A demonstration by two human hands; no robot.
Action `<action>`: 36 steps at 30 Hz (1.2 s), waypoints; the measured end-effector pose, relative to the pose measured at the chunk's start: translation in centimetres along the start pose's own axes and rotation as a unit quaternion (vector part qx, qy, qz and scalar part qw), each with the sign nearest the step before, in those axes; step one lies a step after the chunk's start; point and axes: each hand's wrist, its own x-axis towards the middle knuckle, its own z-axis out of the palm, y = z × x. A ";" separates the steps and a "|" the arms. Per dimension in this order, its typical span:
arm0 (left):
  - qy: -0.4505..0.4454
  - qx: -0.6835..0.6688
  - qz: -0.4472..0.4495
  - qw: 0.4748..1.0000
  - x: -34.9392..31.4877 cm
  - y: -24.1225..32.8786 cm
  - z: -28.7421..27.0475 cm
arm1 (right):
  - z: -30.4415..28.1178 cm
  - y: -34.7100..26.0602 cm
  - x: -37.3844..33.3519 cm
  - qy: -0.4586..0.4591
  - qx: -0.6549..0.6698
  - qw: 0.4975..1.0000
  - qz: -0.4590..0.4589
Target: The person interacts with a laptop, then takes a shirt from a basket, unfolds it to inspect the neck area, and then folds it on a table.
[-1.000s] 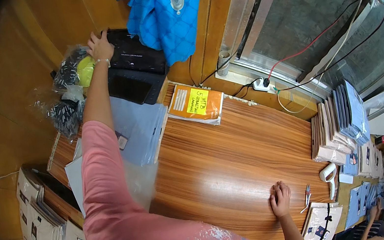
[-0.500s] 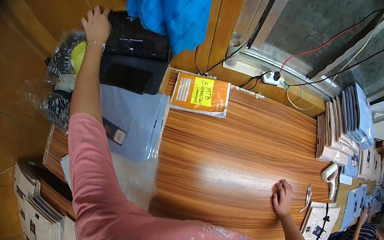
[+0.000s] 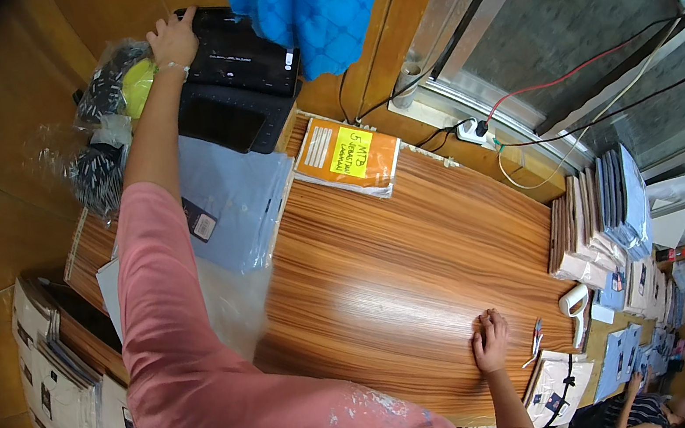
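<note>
At the far left of the table, my left hand (image 3: 173, 42) is closed on the upper left corner of the raised screen of a black laptop (image 3: 243, 52), thumb at the edge. A flat black glossy device (image 3: 223, 125) lies on its keyboard part. Below my left forearm, light blue folded garments in clear plastic (image 3: 232, 186) lie with a dark tag (image 3: 200, 222) on them. My right hand (image 3: 492, 340) rests palm down on the bare wood, fingers stretched, holding nothing. Small snips (image 3: 534, 340) lie just right of it.
An orange packet (image 3: 347, 156) with a yellow note lies at the back edge. Stacked folded garments (image 3: 580, 236), a white handheld scanner (image 3: 575, 303) and a ribbon-tied garment bundle (image 3: 554, 386) are on the right. Blue cloth (image 3: 330, 12) hangs above. Cables run along the window. Another person sits lower right.
The laptop screen is tilted slightly differently, with my left hand still at its corner. The whole view has shifted slightly. My right hand stays on the table.
</note>
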 end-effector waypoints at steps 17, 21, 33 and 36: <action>-0.121 -0.041 -0.048 0.991 0.5 0.6 -1.1 | -0.2 -0.1 0.0 0.014 0.006 1.000 -0.005; -0.121 -0.042 -0.053 0.990 0.5 0.6 -1.0 | -0.2 -0.1 0.0 0.015 0.007 1.000 -0.002; -0.112 -0.038 0.012 0.993 1.6 0.2 -1.7 | 0.1 -0.3 -0.4 0.033 0.017 0.999 -0.004; -0.041 -0.169 -0.019 0.985 0.2 0.8 -2.9 | -0.5 -0.9 -0.1 0.033 0.015 0.999 0.009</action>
